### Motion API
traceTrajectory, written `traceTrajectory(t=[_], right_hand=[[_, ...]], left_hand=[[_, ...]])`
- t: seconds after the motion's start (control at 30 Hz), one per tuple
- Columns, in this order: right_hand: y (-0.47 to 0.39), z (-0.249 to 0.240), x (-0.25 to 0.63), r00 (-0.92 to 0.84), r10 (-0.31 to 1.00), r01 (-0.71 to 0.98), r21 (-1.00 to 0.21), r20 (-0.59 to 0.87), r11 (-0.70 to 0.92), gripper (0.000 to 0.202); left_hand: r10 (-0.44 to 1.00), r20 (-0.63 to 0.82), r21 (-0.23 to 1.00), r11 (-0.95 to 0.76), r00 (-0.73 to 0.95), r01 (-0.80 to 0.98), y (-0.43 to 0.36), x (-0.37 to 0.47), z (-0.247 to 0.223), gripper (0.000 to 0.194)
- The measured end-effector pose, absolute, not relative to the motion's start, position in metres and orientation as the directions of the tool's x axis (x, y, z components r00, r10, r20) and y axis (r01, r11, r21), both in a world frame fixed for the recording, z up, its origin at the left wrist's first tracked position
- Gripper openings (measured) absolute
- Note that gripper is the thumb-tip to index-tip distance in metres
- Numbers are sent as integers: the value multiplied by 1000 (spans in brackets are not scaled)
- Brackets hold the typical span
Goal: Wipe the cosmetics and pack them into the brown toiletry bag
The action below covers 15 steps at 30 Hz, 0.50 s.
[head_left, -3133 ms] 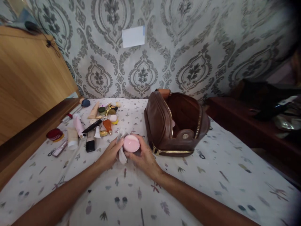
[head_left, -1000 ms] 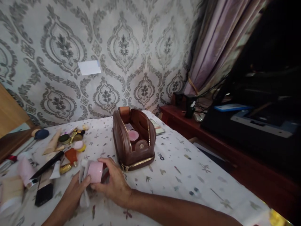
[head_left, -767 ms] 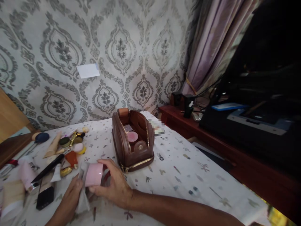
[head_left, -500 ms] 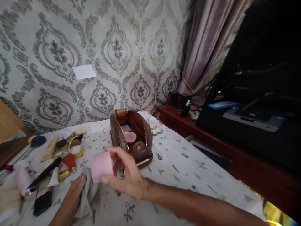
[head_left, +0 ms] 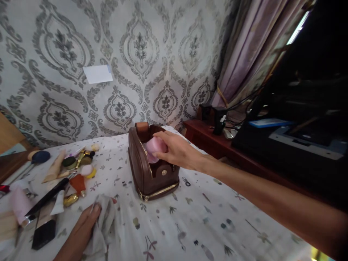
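Observation:
My right hand (head_left: 181, 150) grips a small pink jar (head_left: 157, 145) at the mouth of a brown toiletry bag (head_left: 141, 170). The bag stands unzipped, its front flap with a round snap folded down. Another pinkish item shows partly inside, below the jar; the rest of the contents are hidden by my hand and the bag wall. My left hand (head_left: 86, 223) rests on the bed cover, fingers closed on a crumpled pale grey cloth (head_left: 102, 221). Left of that hand lie a black compact (head_left: 44, 232), a white tube (head_left: 58, 202) and an orange bottle (head_left: 78, 184).
More cosmetics spread over the left side, among them a pink bottle (head_left: 21, 204), a dark brush (head_left: 42, 156) and a beige tube (head_left: 56, 166). A patterned white sheet (head_left: 174, 224) covers the surface. To the right stands a red-brown wooden desk (head_left: 202, 132) with a black screen (head_left: 307, 90).
My right hand has carried the pink jar from in front of the bag, up and to the right, into the bag's opening. My left hand stays on the cloth.

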State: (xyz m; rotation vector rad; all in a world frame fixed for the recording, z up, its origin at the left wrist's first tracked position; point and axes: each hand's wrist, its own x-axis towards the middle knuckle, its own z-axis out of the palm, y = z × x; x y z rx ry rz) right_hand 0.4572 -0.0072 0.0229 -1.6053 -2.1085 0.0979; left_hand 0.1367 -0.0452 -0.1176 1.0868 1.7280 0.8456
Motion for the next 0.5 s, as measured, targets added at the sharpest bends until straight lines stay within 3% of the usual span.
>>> traceTrajectory(t=[0.13, 0.23, 0.33, 0.4, 0.5], right_hand=[[-8, 41, 442, -304, 952, 943, -126, 42, 307, 38], [0, 51, 431, -300, 936, 954, -68, -183, 292, 30], [13, 51, 423, -295, 879, 949, -5, -375, 316, 37], [22, 45, 419, -286, 857, 942, 37, -429, 333, 44], [31, 30, 414, -307, 870, 939, 27, -387, 343, 40]], left_hand=[[948, -234, 888, 299, -218, 350, -49, 138, -124, 43], [963, -192, 886, 253, -188, 389, -47, 133, -126, 47], [971, -175, 861, 231, -161, 454, -45, 130, -124, 46], [978, -160, 842, 205, -132, 498, -45, 130, -122, 43], [988, -126, 839, 155, -91, 522, -46, 129, -122, 42]])
